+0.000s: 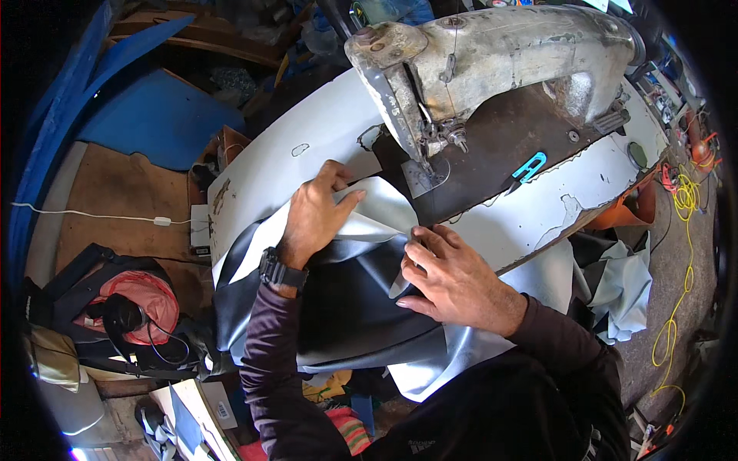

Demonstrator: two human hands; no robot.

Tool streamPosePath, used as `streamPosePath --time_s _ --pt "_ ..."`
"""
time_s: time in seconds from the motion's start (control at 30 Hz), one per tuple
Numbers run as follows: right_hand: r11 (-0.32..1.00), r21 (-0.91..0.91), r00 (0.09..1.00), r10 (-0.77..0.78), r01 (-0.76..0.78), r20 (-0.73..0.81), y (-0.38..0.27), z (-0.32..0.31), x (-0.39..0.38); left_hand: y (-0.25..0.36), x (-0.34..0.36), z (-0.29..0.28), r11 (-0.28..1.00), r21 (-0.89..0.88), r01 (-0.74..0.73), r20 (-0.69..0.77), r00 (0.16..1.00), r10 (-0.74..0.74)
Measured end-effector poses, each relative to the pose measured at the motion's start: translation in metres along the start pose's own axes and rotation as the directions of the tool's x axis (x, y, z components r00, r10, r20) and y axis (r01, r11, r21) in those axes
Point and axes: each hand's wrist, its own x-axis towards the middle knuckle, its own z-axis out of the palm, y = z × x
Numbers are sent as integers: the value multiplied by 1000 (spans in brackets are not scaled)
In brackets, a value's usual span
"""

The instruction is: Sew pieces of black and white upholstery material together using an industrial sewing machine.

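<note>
A large sheet of black vinyl (346, 300) with a silver-white backing is bunched across the table edge and hangs toward my lap. My right hand (461, 280) pinches a folded edge of it between thumb and fingers. At the sheet's far-left edge, my left hand (319, 207) lies over the silver side, thumb apart from its bent fingers. Beyond both hands stands a worn, pale sewing machine (507, 50). Its needle area is just past the sheet, above a metal plate (425, 178).
A blue cutter (529, 167) lies on the machine's dark bed. The white tabletop (315, 127) has chipped patches. At left sits an open black bag (127, 307) with a pink lining. A yellow cord (686, 261) trails over the floor at right, near an orange container (626, 211).
</note>
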Motion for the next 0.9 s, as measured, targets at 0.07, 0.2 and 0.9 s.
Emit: streamPosePath --time_s 0.07,0.2,0.9 --pt "1000 24 1000 0 0 -4 2 0 2 -3 6 4 999 18 -26 86 996 24" --pt "999 45 1000 -4 5 -8 4 0 3 1 21 8 972 91 -217 75 975 211" --pt "997 -74 995 -11 3 -99 -5 4 5 14 29 26 718 299 -629 139 773 619"
